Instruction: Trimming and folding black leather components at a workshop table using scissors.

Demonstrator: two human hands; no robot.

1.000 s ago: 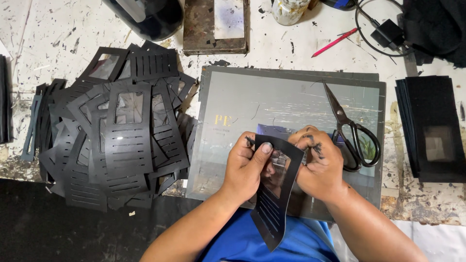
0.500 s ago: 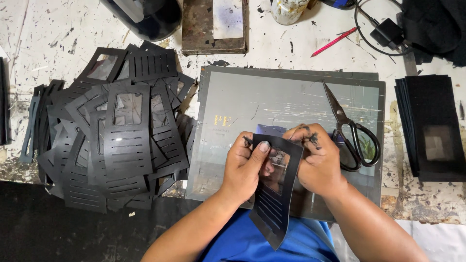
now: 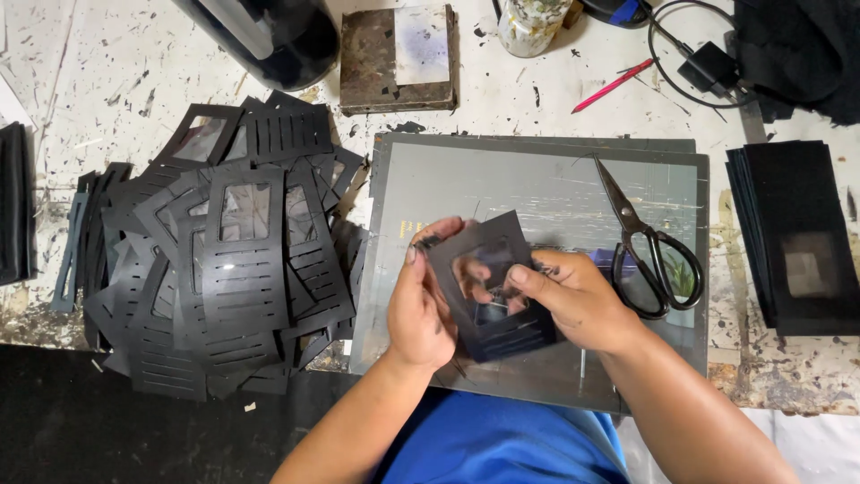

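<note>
My left hand and right hand both grip a black card with a cut window, held over the grey mat near the surface's front edge. I seem to be clearing its cutouts; next needs careful fingertip pressure. Scissors lie right, the pile left.

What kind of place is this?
Probably a small craft workshop. A heap of black die-cut card pieces lies on a paint-spattered table, and scissors rest on a cutting mat.
</note>
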